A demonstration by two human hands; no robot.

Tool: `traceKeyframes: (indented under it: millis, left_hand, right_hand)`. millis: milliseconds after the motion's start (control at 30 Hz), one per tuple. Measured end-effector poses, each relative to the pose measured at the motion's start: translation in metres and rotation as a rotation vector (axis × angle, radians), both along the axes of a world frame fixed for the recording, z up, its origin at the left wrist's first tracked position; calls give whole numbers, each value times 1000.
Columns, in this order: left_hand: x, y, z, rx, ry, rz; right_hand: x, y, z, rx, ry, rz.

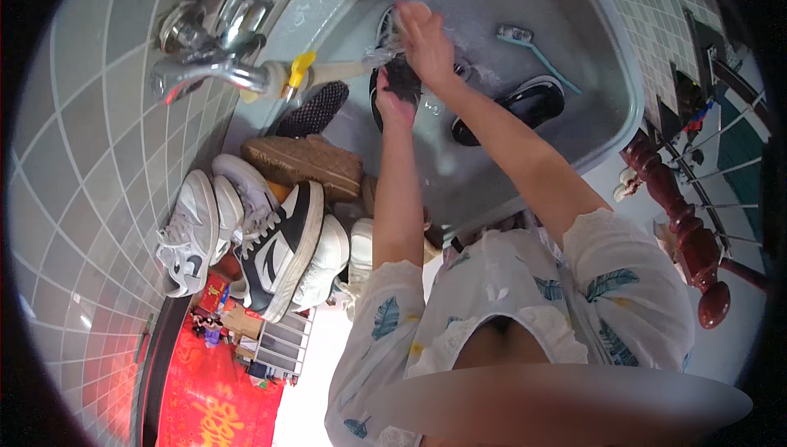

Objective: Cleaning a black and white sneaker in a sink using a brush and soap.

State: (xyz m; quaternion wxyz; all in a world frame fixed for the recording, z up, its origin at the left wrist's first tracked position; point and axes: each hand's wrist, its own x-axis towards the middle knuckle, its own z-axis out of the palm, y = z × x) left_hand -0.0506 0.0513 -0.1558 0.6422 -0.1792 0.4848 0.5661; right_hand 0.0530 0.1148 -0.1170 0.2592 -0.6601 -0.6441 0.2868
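Note:
In a grey basin (602,131), my left hand (397,108) is closed on a wet black shoe (402,78) with a pale edge, partly hidden by my hands. My right hand (427,47) bends over its upper end; what its fingers hold, if anything, is hidden. Water runs over the shoe from a pale hose with a yellow clip (300,72) on the chrome tap (205,70). Right of my hands, another black shoe (537,100) with a white rim lies in shallow water. Beyond it rests a light-blue-handled brush (545,66).
A dark speckled shoe (313,111) leans below the hose. Left of my left forearm are a brown quilted shoe (303,166), a black-and-white sneaker (283,250) and white sneakers (190,234). A tiled wall (90,119) borders the left; a dark red turned post (676,209) stands right.

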Motion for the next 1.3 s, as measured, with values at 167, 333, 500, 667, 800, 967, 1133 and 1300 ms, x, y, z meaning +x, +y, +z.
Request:
traceKeyframes:
  millis: [167, 333, 500, 667, 800, 967, 1133, 1300]
  left_hand:
    - [10, 8, 9, 23, -69, -26]
    - [12, 2, 6, -43, 85, -97]
    - [8, 3, -5, -23, 20, -136]
    - [12, 4, 0, 53, 44, -128]
    - [19, 9, 4, -3, 90, -72]
    - [19, 7, 9, -25, 145, -90]
    - [20, 7, 13, 111, 52, -139]
    - [15, 10, 15, 11, 118, -157]
  right_hand:
    - [-1, -65, -10, 112, 52, -78]
    - [4, -8, 5, -175, 96, -129]
    - [4, -35, -12, -147, 86, -185]
    - [10, -45, -18, -66, 69, -110]
    - [19, -2, -2, -471, 145, -196]
    - [14, -96, -16, -100, 207, -21]
    - [7, 7, -2, -439, 136, -176]
    - [4, -88, -4, -59, 210, -68]
